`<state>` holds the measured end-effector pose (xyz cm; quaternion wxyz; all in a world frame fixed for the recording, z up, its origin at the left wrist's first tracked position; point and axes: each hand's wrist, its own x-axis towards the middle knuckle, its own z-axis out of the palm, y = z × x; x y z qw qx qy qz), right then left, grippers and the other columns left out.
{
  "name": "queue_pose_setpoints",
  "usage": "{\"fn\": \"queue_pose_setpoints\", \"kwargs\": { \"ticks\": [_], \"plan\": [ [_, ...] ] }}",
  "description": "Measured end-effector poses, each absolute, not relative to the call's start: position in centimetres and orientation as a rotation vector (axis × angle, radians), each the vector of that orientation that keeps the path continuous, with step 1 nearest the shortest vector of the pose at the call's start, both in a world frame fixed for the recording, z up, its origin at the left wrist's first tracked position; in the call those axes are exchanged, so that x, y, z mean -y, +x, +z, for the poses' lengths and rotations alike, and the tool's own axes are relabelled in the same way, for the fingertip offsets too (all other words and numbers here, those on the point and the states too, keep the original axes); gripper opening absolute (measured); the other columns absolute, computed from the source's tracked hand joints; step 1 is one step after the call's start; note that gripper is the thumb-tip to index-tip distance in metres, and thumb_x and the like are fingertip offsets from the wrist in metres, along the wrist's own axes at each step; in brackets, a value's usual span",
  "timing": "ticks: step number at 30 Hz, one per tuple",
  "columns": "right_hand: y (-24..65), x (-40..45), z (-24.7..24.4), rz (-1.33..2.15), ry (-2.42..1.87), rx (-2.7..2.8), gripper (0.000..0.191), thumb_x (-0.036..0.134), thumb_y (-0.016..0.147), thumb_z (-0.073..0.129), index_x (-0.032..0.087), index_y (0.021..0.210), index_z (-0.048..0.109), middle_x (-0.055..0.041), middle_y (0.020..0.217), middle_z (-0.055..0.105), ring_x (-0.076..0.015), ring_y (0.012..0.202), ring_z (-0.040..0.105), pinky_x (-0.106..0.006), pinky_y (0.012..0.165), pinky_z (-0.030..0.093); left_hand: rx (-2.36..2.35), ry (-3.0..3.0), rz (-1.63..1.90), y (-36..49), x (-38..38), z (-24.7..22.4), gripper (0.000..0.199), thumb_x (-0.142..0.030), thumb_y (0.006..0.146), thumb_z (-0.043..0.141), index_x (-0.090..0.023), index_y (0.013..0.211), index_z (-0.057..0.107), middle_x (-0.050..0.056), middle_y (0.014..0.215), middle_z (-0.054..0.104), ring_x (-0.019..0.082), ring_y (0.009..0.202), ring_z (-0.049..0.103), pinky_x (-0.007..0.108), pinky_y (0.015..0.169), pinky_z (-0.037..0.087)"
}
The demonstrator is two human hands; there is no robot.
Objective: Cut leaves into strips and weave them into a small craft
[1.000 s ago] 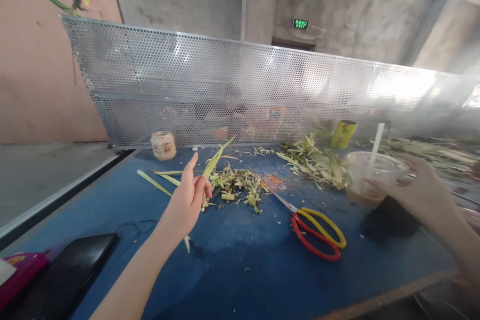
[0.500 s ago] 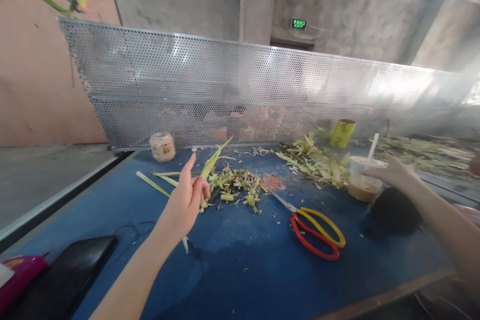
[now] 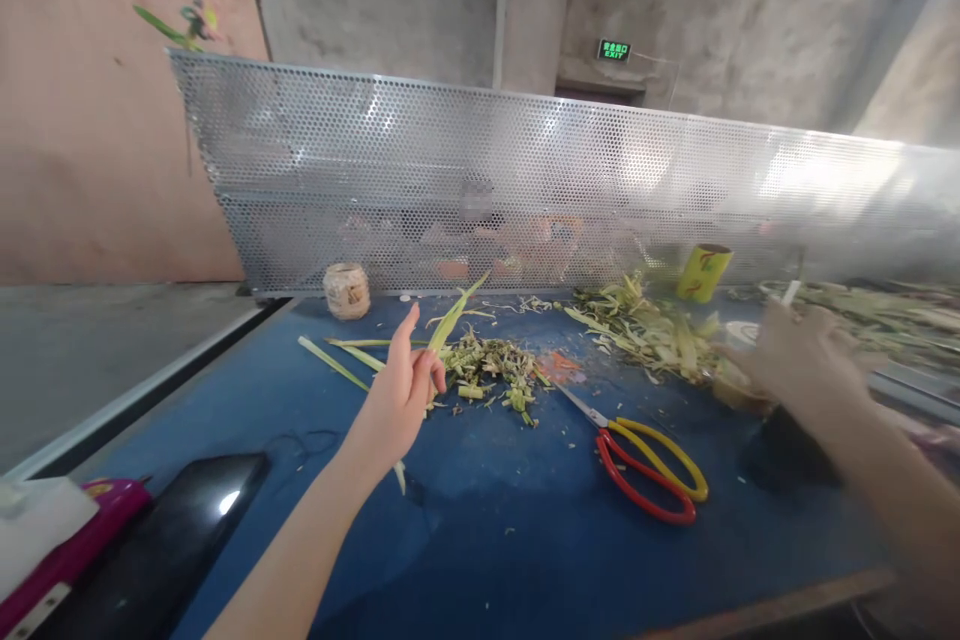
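My left hand (image 3: 406,382) has its fingers wrapped round a green leaf strip (image 3: 452,320), its tip pointing up and right over the table. My right hand (image 3: 796,355), blurred, is at a plastic cup of brown drink (image 3: 739,388); the hand covers part of the cup and its straw (image 3: 790,293). Whether its fingers grip the cup is unclear. Chopped green scraps (image 3: 491,365) lie just right of my left hand. Scissors with red and yellow handles (image 3: 651,470) rest partly open on the blue table (image 3: 480,530).
A twine-wrapped jar (image 3: 347,291) and a yellow-green tube (image 3: 703,273) stand near the perforated metal screen (image 3: 420,150). Leaf husks (image 3: 652,330) are piled at right. A black phone (image 3: 172,530) and a magenta object (image 3: 82,545) lie at left, a dark object (image 3: 787,450) below the cup.
My right hand has moved onto the cup and now covers more of it. The whole view has shifted, so the table things appear further right. My left hand still holds the leaf strip.
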<state>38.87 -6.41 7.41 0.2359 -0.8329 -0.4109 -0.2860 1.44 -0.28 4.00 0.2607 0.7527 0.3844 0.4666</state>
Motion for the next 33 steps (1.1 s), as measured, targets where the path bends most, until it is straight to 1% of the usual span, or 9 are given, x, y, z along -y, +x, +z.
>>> {"fn": "queue_pose_setpoints", "kwargs": {
  "ticks": [2, 4, 5, 7, 13, 18, 24, 29, 33],
  "plan": [
    [33.3, 7.0, 7.4, -0.613, -2.105, 1.419, 0.052, 0.039, 0.073, 0.05, 0.011, 0.117, 0.047, -0.0222, 0.109, 0.052, -0.0326, 0.1, 0.05, -0.045, 0.076, 0.036, -0.978, 1.957, 1.28, 1.6, 0.5, 4.1, 0.056, -0.03, 0.087, 0.029, -0.02, 0.136, 0.004, 0.0, 0.063, 0.049, 0.009, 0.049, 0.041, 0.024, 0.049, 0.036],
    [27.9, 7.2, 7.0, -0.231, -1.886, 1.735, 0.03, 0.033, 0.075, 0.049, 0.02, 0.1, 0.057, -0.0081, 0.092, 0.063, -0.0216, 0.085, 0.058, -0.04, 0.081, 0.037, -0.933, 1.86, 1.287, 1.6, 0.7, 4.3, 0.056, -0.03, 0.086, 0.03, -0.022, 0.136, 0.004, 0.0, 0.062, 0.049, 0.008, 0.048, 0.04, 0.022, 0.046, 0.034],
    [25.5, 7.1, 6.6, -0.064, -1.807, 1.857, 0.021, 0.031, 0.076, 0.048, 0.022, 0.09, 0.061, -0.0041, 0.085, 0.065, -0.0186, 0.079, 0.059, -0.038, 0.081, 0.038, -0.918, 1.809, 1.288, 1.7, 0.9, 4.5, 0.057, -0.03, 0.086, 0.031, -0.023, 0.136, 0.005, -0.001, 0.062, 0.048, 0.008, 0.047, 0.039, 0.02, 0.043, 0.032],
    [21.6, 6.6, 5.9, 0.153, -1.682, 2.016, 0.017, 0.031, 0.075, 0.051, 0.023, 0.084, 0.063, -0.0006, 0.076, 0.065, -0.0158, 0.072, 0.06, -0.035, 0.08, 0.038, -0.889, 1.711, 1.294, 1.6, 1.1, 4.9, 0.057, -0.031, 0.085, 0.034, -0.024, 0.135, 0.006, -0.002, 0.061, 0.047, 0.006, 0.044, 0.036, 0.018, 0.039, 0.028],
    [15.4, 3.9, 4.1, 0.344, -1.361, 2.285, 0.016, 0.02, 0.074, 0.051, 0.019, 0.086, 0.063, -0.0016, 0.08, 0.064, -0.0124, 0.07, 0.057, -0.023, 0.067, 0.04, -0.823, 1.512, 1.391, 1.0, 1.3, 6.0, 0.057, -0.032, 0.084, 0.038, -0.026, 0.134, 0.011, -0.005, 0.058, 0.044, 0.003, 0.037, 0.029, 0.016, 0.033, 0.019],
    [13.5, 3.4, 2.6, 0.385, -1.379, 2.451, 0.022, 0.021, 0.071, 0.056, 0.019, 0.093, 0.06, -0.0041, 0.087, 0.064, -0.017, 0.077, 0.058, -0.026, 0.068, 0.039, -0.845, 1.508, 1.52, 0.9, 1.6, 6.5, 0.057, -0.029, 0.084, 0.039, -0.025, 0.134, 0.013, -0.004, 0.057, 0.044, 0.004, 0.039, 0.03, 0.018, 0.034, 0.021],
    [12.7, 3.4, 1.0, 0.634, -1.374, 2.322, 0.035, 0.027, 0.065, 0.064, 0.022, 0.098, 0.056, -0.0006, 0.092, 0.064, -0.0163, 0.083, 0.056, -0.028, 0.075, 0.036, -0.852, 1.51, 1.482, 1.2, 1.8, 6.5, 0.057, -0.026, 0.084, 0.038, -0.022, 0.134, 0.01, -0.004, 0.057, 0.044, 0.005, 0.042, 0.032, 0.02, 0.037, 0.024],
    [11.4, 3.4, -0.1, 0.44, -1.351, 2.393, 0.013, 0.025, 0.067, 0.064, 0.019, 0.073, 0.055, -0.0001, 0.078, 0.062, -0.0176, 0.083, 0.053, -0.03, 0.074, 0.032, -0.848, 1.5, 1.493, 1.2, 1.8, 6.5, 0.057, -0.027, 0.084, 0.039, -0.023, 0.134, 0.011, -0.004, 0.056, 0.044, 0.006, 0.043, 0.033, 0.02, 0.038, 0.026],
    [10.9, 3.5, -0.5, 0.418, -1.35, 2.371, 0.006, 0.017, 0.071, 0.058, 0.018, 0.07, 0.052, 0.0001, 0.075, 0.061, -0.0154, 0.078, 0.054, -0.027, 0.071, 0.033, -0.832, 1.543, 1.484, 1.0, 1.7, 6.2, 0.058, -0.028, 0.084, 0.039, -0.024, 0.134, 0.009, -0.004, 0.058, 0.045, 0.006, 0.043, 0.033, 0.021, 0.039, 0.027]
  ]
}}
